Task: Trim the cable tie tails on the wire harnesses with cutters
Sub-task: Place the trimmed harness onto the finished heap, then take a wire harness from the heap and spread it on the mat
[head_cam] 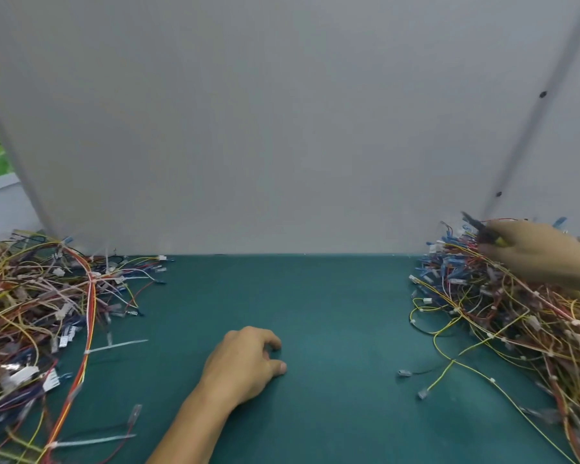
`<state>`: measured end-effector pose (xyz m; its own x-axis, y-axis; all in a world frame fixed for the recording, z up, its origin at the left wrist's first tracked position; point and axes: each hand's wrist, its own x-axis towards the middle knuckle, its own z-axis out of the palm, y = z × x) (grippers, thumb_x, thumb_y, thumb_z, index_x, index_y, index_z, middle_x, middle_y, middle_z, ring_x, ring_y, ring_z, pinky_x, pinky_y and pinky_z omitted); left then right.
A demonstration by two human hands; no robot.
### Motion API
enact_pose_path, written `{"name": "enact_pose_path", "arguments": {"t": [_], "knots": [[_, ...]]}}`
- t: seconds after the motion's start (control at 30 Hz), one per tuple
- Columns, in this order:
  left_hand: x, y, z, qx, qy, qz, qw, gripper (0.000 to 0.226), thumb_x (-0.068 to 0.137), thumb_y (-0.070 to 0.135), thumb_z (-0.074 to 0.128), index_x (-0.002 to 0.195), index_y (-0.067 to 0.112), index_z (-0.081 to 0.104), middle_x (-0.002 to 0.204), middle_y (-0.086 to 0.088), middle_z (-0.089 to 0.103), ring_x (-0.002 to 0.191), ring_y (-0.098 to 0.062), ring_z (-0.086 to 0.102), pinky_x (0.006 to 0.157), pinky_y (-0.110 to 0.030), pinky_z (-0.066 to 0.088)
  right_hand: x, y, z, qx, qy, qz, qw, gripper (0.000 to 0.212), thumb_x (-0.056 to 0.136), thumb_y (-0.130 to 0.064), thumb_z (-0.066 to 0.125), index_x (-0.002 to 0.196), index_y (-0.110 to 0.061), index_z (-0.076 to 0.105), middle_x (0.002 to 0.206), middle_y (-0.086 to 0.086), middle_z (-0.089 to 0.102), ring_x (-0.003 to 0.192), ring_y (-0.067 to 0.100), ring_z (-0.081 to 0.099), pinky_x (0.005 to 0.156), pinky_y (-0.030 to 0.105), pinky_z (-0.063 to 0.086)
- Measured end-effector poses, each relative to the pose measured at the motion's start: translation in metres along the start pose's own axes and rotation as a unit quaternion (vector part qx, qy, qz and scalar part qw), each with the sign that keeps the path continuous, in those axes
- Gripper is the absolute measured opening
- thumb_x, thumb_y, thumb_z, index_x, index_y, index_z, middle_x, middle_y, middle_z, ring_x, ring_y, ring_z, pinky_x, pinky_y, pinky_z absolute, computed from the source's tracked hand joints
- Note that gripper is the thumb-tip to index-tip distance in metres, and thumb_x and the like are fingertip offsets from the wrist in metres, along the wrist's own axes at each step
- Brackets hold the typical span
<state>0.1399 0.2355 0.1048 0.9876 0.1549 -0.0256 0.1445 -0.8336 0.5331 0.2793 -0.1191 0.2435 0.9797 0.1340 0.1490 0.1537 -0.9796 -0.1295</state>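
Over on the far right, the right hand (536, 254) lies on top of a big heap of wires, the right wire pile (503, 323). Its fingers are curled round the cutters (482, 231). The dark tips poke out past the hand, up and to the left, and a bit of yellow handle shows by the knuckles. I cannot tell if the tips are open or closed (that part is blurry). The fingers touch the wires under them.

Well away from that hand, low in the middle, the left hand (245, 366) rests on the green mat (332, 296). Its fingers are loosely bent, with the tips on the mat, and it holds nothing.

I count two hands, one pair of cutters and two heaps of wires. The left wire pile (37, 313) sits to the left of the left hand, well apart from it. Green mat shows between the two heaps.

Two long white tie tails (118, 345) stick out of the left wire pile toward the left hand, one up and left of it and one down beside the arm. Small white ties dot both heaps, too many and too small to count. Behind both hands stands a plain grey wall (282, 128).
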Motion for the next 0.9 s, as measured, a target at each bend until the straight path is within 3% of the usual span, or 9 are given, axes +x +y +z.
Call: {"name": "enact_pose_path", "arguments": {"t": [0.07, 0.17, 0.33, 0.47, 0.57, 0.67, 0.9], "knots": [[0.000, -0.001, 0.000, 0.000, 0.000, -0.001, 1.000, 0.033, 0.080, 0.042, 0.070, 0.111, 0.034, 0.065, 0.083, 0.014, 0.061, 0.086, -0.007, 0.059, 0.077, -0.026, 0.050, -0.012, -0.021, -0.011, 0.116, 0.017, -0.040, 0.992, 0.017, 0.098, -0.029, 0.051, 0.106, -0.018, 0.061, 0.103, 0.007, 0.064, 0.091, 0.026, 0.055, 0.077, 0.034, 0.035], [0.000, -0.002, 0.001, -0.002, 0.000, -0.003, 1.000, 0.034, 0.079, 0.043, 0.070, 0.112, 0.035, 0.065, 0.084, 0.013, 0.062, 0.085, -0.006, 0.058, 0.075, -0.025, 0.048, -0.036, -0.055, -0.023, 0.202, 0.045, -0.096, 0.974, 0.015, 0.097, -0.033, 0.048, 0.100, -0.024, 0.061, 0.102, -0.001, 0.067, 0.096, 0.023, 0.058, 0.080, 0.036, 0.038], [0.001, -0.003, 0.003, -0.002, 0.004, -0.002, 1.000, 0.035, 0.078, 0.045, 0.071, 0.111, 0.035, 0.065, 0.082, 0.014, 0.062, 0.082, -0.003, 0.058, 0.070, -0.022, 0.045, -0.076, -0.108, -0.004, 0.147, 0.027, -0.175, 0.973, 0.025, 0.092, -0.046, 0.048, 0.097, -0.023, 0.058, 0.090, -0.003, 0.069, 0.081, 0.023, 0.060, 0.075, 0.035, 0.046], [0.002, -0.004, 0.004, 0.002, 0.005, 0.000, 1.000, 0.034, 0.076, 0.046, 0.072, 0.109, 0.036, 0.066, 0.080, 0.014, 0.062, 0.081, -0.003, 0.059, 0.072, -0.022, 0.047, -0.101, -0.138, 0.049, 0.115, -0.033, -0.148, 0.982, 0.035, 0.083, -0.065, 0.054, 0.084, -0.031, 0.046, 0.075, -0.007, 0.056, 0.082, 0.025, 0.057, 0.067, 0.033, 0.043], [0.003, -0.004, 0.004, 0.004, 0.004, -0.002, 1.000, 0.035, 0.075, 0.046, 0.072, 0.109, 0.036, 0.066, 0.080, 0.014, 0.063, 0.081, -0.003, 0.059, 0.072, -0.022, 0.047, -0.116, -0.153, 0.093, 0.097, -0.103, -0.097, 0.985, 0.049, 0.077, -0.069, 0.057, 0.085, -0.027, 0.034, 0.093, -0.004, 0.058, 0.098, 0.026, 0.057, 0.067, 0.033, 0.035], [0.003, -0.002, 0.003, 0.006, -0.001, -0.003, 1.000, 0.036, 0.076, 0.046, 0.072, 0.110, 0.035, 0.066, 0.080, 0.013, 0.063, 0.081, -0.002, 0.059, 0.071, -0.021, 0.046, -0.131, -0.166, 0.122, 0.108, -0.148, -0.062, 0.981, 0.050, 0.076, -0.069, 0.056, 0.086, -0.028, 0.030, 0.091, -0.004, 0.046, 0.103, 0.025, 0.055, 0.069, 0.037, 0.033], [-0.001, 0.004, -0.002, 0.002, -0.014, -0.017, 1.000, 0.039, 0.077, 0.041, 0.073, 0.114, 0.029, 0.065, 0.084, 0.011, 0.066, 0.087, -0.009, 0.062, 0.077, -0.024, 0.049, -0.138, -0.168, 0.135, 0.087, -0.152, -0.063, 0.983, 0.049, 0.077, -0.072, 0.050, 0.087, -0.027, 0.032, 0.088, -0.008, 0.043, 0.100, 0.020, 0.054, 0.065, 0.035, 0.033]]}}
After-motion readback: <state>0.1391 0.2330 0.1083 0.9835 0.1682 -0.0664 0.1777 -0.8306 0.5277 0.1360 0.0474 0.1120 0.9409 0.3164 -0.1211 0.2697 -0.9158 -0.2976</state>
